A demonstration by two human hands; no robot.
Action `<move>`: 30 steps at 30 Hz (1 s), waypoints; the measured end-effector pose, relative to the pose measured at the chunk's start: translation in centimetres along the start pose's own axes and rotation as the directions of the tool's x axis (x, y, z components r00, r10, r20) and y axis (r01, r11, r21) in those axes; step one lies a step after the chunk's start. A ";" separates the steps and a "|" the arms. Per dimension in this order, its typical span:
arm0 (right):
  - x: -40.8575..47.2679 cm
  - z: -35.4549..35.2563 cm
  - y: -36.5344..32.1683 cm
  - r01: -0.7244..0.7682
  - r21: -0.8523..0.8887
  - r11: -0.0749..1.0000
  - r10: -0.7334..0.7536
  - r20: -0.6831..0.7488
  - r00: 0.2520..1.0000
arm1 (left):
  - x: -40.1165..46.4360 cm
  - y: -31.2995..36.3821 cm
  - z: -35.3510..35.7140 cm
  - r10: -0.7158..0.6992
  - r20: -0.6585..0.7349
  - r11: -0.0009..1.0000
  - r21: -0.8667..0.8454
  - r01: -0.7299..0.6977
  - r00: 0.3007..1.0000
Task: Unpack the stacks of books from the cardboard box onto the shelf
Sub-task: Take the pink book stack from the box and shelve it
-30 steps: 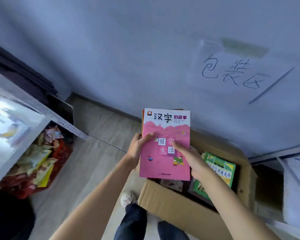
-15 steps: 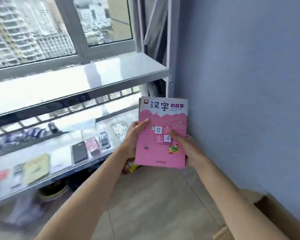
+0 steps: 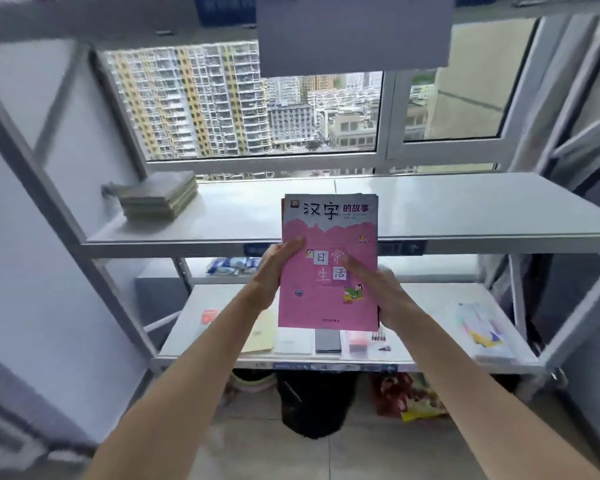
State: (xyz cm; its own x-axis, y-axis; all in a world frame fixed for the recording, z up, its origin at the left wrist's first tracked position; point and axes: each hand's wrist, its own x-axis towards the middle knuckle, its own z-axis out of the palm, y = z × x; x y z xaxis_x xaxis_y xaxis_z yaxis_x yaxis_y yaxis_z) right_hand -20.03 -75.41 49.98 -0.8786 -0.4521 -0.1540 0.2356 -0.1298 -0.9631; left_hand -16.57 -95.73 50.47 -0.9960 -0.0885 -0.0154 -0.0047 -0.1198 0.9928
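Note:
I hold a thin stack of books (image 3: 326, 299) with a pink cover on top, upright in front of a grey metal shelf (image 3: 447, 216). My left hand (image 3: 274, 271) grips the stack's left edge, thumb on the cover. My right hand (image 3: 381, 292) grips the right edge, fingers across the cover. The stack hangs level with the front lip of the upper shelf board, apart from it. A pile of greenish books (image 3: 160, 199) lies on that board at the far left. The cardboard box is out of view.
The lower shelf board (image 3: 430, 306) carries flat items: a yellow pad (image 3: 260, 336), a dark notebook (image 3: 327, 341), a colourful packet (image 3: 480, 330). Under it stand a black bin (image 3: 314, 403) and snack bags (image 3: 406, 396). A window fills the back.
My view has swung left from the box and wall to face the shelf squarely. Both hands still carry the pink-topped stack, now in front of the upper board.

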 end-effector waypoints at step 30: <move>32.9 19.0 3.6 0.276 -0.232 0.933 -0.268 0.069 0.961 | 19.7 1.8 -31.6 0.311 0.013 0.939 0.153 -0.309 0.950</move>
State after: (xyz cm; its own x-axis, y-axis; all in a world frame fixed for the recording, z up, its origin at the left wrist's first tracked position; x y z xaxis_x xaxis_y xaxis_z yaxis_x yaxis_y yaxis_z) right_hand -40.17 -107.55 45.63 -0.8788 -0.4605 0.1249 -0.1192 -0.0417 -0.9920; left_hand -33.38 -128.98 48.18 -0.9492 -0.1080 0.2956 0.2899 0.0658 0.9548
